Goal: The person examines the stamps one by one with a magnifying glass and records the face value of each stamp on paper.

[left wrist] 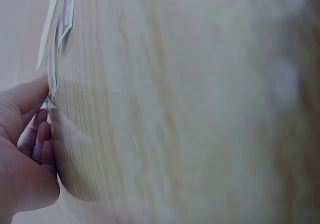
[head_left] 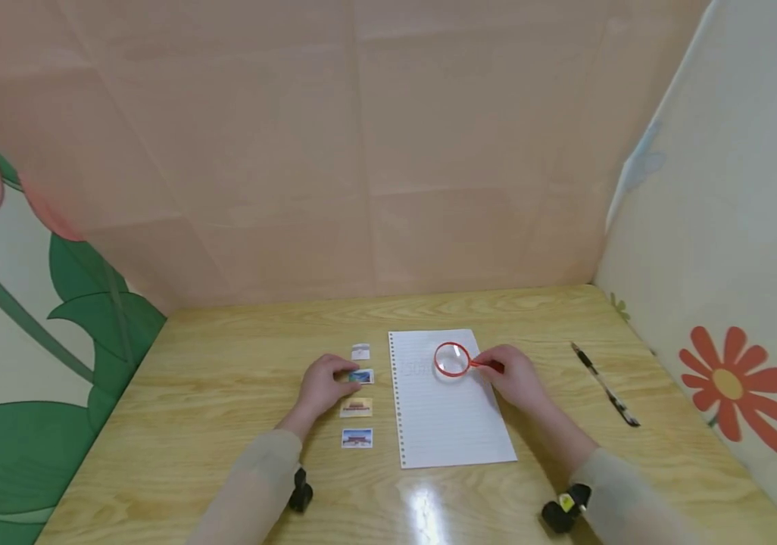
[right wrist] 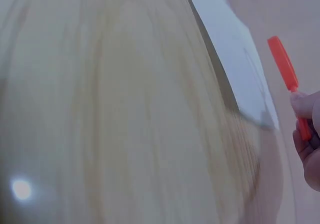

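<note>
My left hand (head_left: 322,387) pinches a small blue-green picture stamp (head_left: 361,376) at its left end, thumb and index finger at its edges. That stamp sits second from the far end of a column of stamps; a pale stamp (head_left: 360,351) is beyond it, a yellowish stamp (head_left: 357,407) and a blue-and-red one (head_left: 357,438) nearer. By its handle, my right hand (head_left: 514,376) grips a red-rimmed magnifying glass (right wrist: 283,63). Its round lens is over the upper part of a lined sheet of paper (head_left: 453,424), which bears faint writing near the lens.
A pen (head_left: 604,384) lies slantwise on the wooden table (head_left: 225,393), right of my right hand. Behind the table rises a pinkish-brown cloth backdrop (head_left: 361,151). A wall with a painted red flower (head_left: 727,383) borders the right side, and painted green leaves border the left.
</note>
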The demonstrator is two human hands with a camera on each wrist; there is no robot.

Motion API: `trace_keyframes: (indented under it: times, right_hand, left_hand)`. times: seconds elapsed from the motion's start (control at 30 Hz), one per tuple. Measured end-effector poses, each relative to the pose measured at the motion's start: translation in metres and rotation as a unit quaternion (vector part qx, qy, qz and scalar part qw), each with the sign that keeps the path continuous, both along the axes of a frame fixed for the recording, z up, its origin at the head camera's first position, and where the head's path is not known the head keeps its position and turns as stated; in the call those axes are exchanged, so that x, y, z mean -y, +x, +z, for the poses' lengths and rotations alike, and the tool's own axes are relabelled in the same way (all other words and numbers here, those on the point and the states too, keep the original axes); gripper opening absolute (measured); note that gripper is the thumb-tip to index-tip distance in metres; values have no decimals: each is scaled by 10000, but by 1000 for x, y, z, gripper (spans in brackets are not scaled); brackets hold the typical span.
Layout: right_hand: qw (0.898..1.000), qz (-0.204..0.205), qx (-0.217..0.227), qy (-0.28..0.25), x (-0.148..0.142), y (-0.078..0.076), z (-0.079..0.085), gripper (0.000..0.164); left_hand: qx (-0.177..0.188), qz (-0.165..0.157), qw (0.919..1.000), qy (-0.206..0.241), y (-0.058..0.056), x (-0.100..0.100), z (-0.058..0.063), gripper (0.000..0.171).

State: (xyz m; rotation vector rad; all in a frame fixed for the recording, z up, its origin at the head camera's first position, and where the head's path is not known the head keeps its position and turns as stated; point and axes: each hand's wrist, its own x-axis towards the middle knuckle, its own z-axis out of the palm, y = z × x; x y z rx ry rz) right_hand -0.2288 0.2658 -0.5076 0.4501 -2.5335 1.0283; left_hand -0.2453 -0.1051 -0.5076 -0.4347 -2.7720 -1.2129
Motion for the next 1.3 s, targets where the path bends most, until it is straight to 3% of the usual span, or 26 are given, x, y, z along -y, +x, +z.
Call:
trace_keyframes:
  times: [0.2,0.5,0.8,1.3]
  right_hand:
    - [9985,516,132,-126,35,-7,1,15]
    - [9948,997,-212,23,88,-12,5,16]
    - [9948,1000,-109,121,120,-14,4,14]
    - [9959,891,83,165,142,-13,5,12]
  left_hand:
    - [286,60,9996,49,-2,-1,-1,30]
    - [430,77,9990,20,-1,-3,0,32]
    - [151,13,9999,24,-3,-1,-4,34]
    - [-406,-124,9990,101,-5,0,-7,34]
